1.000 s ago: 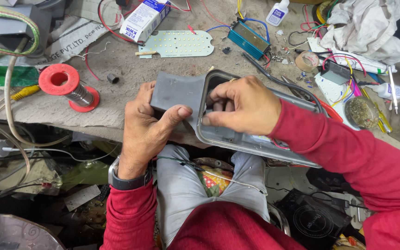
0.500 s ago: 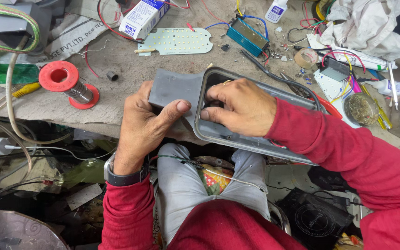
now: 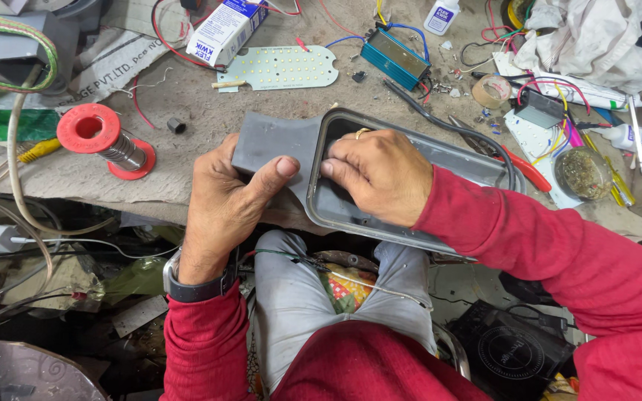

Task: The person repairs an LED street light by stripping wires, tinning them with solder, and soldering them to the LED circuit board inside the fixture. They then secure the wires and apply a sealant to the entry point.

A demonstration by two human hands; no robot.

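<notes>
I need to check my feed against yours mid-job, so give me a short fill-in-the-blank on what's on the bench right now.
1. Both hands grip a grey lamp housing; the right hand presses inside its open ____ .
2. The left hand holds the housing's solid end with the ____ laid on top.
3. Left of the left hand stands a wire spool coloured ____ .
4. Beyond the housing lies a white LED board, and to its right a small box coloured ____ .

Missing words: tray; thumb; red; blue
</notes>
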